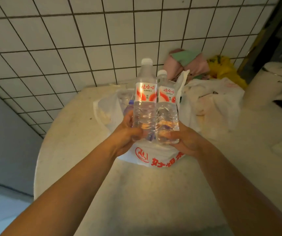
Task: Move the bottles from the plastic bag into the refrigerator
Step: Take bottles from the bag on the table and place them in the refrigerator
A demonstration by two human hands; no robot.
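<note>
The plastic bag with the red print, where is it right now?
In the head view, the plastic bag sits mid-frame on the pale table, directly beneath the two held bottles and left of a crumpled white cloth.

The 2 clear water bottles held upright side by side each carry a white label with red arcs and the red brand name 娃哈哈: it reads plainly on the left bottle (144,99) and again on the right bottle (166,103), while the smaller dark line beneath each name is too fine to make out. The white plastic bag (155,157) below them bears a red round emblem at its near left and large red characters to the right of it (the first looks like 好, the rest are cut off by the fold and cannot be read).
</note>
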